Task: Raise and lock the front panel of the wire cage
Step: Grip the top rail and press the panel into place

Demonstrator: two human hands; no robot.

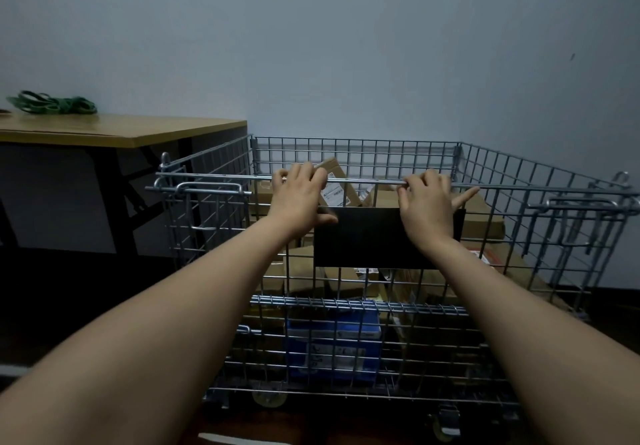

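Note:
A metal wire cage (540, 174) on castors stands against the wall. Its front panel (221, 230) is upright, with its top rail level with the side walls. My left hand (299, 199) curls its fingers over that top rail left of centre. My right hand (427, 204) grips the same rail right of centre, thumb pointing out to the right. A black plate (367, 240) hangs on the panel between my wrists. A latch handle (207, 188) sits at the panel's upper left corner and another latch (581, 204) at the upper right.
Brown cardboard boxes (481, 223) and a blue box (332, 344) fill the cage. A wooden-topped table (117, 129) with black legs stands to the left, with green bands (52, 103) on it. The grey wall is directly behind.

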